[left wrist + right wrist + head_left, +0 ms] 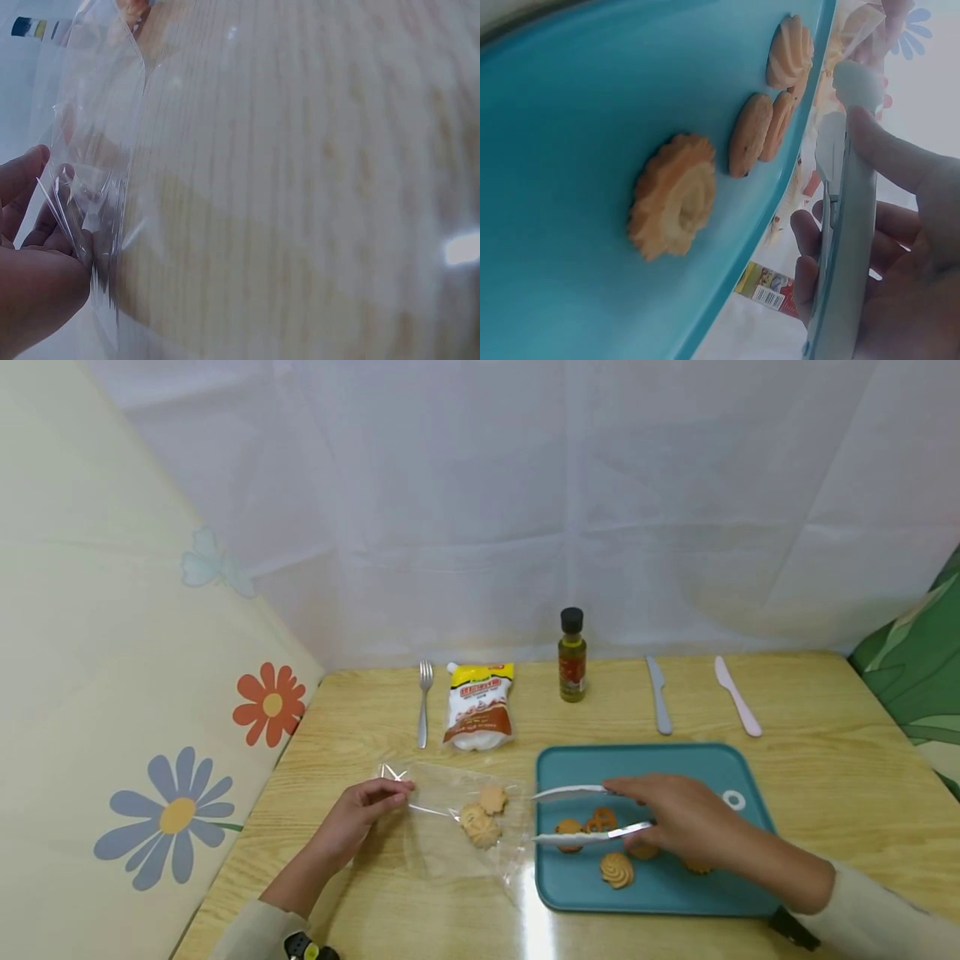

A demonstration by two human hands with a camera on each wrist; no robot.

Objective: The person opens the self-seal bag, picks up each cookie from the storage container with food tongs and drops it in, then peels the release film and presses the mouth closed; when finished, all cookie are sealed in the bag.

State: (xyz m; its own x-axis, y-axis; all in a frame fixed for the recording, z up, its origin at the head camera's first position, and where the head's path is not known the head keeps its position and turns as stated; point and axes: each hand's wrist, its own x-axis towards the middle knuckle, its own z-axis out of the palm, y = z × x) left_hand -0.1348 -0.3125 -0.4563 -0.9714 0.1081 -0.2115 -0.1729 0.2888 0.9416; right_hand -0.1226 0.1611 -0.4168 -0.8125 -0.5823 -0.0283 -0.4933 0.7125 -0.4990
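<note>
Fork (424, 702), sauce pouch (478, 706) behind bag (450, 814).

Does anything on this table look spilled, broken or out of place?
Nothing stands out. The cookies sit whole on the teal tray, others lie inside the clear bag, and the oil bottle stands upright.

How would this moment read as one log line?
left hand: pinches clear bag | right hand: holds tongs, open, empty | cookies: on teal tray
</note>
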